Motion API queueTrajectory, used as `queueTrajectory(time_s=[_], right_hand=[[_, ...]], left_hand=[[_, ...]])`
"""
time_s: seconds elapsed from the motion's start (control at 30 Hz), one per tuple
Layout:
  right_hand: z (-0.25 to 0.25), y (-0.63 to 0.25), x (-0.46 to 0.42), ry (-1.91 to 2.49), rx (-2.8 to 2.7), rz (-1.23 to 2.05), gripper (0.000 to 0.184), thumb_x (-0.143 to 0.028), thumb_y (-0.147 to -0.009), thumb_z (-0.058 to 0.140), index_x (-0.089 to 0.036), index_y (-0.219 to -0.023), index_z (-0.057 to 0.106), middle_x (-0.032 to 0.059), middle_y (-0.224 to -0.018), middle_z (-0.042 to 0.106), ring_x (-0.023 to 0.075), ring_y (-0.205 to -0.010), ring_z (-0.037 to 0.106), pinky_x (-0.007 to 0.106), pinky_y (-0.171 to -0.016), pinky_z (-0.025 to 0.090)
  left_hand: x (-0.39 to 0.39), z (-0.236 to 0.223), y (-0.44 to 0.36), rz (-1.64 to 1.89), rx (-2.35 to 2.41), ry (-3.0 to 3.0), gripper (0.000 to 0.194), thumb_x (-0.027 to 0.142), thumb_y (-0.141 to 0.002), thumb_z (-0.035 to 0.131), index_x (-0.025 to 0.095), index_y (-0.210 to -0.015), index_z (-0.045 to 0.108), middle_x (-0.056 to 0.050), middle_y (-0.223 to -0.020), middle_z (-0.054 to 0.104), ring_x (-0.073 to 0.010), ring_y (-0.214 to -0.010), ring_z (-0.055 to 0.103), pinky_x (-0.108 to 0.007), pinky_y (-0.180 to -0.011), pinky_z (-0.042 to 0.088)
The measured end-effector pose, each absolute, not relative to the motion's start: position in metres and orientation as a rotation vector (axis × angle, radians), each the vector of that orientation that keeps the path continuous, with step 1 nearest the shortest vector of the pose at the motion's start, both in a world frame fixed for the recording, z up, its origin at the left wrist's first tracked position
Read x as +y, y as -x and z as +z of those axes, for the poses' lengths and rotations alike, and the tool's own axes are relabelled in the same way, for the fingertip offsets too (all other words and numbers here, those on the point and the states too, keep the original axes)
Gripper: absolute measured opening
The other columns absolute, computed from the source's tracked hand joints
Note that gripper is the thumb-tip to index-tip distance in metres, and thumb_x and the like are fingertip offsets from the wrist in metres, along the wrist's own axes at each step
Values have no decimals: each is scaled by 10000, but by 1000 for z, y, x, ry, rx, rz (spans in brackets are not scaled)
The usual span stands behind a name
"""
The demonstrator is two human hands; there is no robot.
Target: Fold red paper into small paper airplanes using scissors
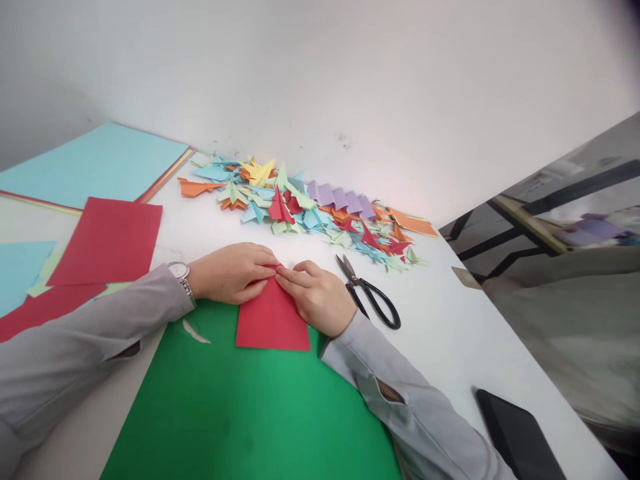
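Observation:
A red sheet of paper [273,320] lies on a green mat [240,407], its far end narrowed to a point under my fingers. My left hand [233,272] presses the far left edge, fingers bent together on the paper. From the other side, my right hand [320,297] pinches the same far tip with thumb and forefinger. Both hands nearly touch there, and they hide the folded corners. Just right of my right hand lies a pair of scissors [370,287] with black handles, blades slightly apart.
Folded paper planes [280,203] in several colours are heaped along the wall. At left lie a red sheet [113,240], a stack topped by a light blue sheet [95,163], and more coloured paper. A black phone [520,433] rests near the table's right edge.

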State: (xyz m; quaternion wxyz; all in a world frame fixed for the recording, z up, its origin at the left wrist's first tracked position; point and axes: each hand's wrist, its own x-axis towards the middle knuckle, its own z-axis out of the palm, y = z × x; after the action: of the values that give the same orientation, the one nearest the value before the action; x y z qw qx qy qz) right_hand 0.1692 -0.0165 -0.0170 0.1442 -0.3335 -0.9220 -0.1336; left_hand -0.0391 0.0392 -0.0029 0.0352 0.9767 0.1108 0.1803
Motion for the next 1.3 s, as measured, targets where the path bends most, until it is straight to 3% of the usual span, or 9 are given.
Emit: queueTrajectory(time_s=[0.5, 0.83, 1.13, 1.3], right_hand=[[-21, -167, -18, 983, -2541, -226, 369, -73, -802, 440, -115, -1093, 663, 72, -1098, 680, 224, -869, 505, 347, -781, 528], [-22, -165, -20, 1041, -2509, -145, 379, -62, -802, 435, -132, -1100, 659, 70, -1131, 670, 220, -901, 517, 346, -810, 513], [-16, -168, -53, 1291, -2511, -279, 369, -63, -764, 487, -153, -1083, 648, 85, -1140, 665, 246, -906, 558, 387, -710, 461], [-8, -162, -53, 1314, -2451, -335, 278, -113, -787, 498, -152, -1004, 667, 77, -1000, 713, 253, -906, 563, 404, -744, 423]], left_hand=[[37, 6, 44, 479, 408, -2838, 302, 239, -894, 401, 224, -959, 697, -67, -1050, 658, -187, -988, 589, -299, -900, 439], [37, 2, 43, 522, 384, -2841, 294, 189, -867, 422, 218, -898, 713, -67, -1073, 653, -181, -989, 592, -292, -908, 437], [35, 4, 43, 553, 399, -2867, 292, 205, -865, 441, 214, -871, 733, -78, -1072, 669, -185, -1001, 594, -294, -912, 434], [32, 5, 42, 515, 419, -2973, 338, 226, -889, 403, 193, -835, 734, -99, -1075, 669, -210, -1035, 577, -322, -907, 440]])
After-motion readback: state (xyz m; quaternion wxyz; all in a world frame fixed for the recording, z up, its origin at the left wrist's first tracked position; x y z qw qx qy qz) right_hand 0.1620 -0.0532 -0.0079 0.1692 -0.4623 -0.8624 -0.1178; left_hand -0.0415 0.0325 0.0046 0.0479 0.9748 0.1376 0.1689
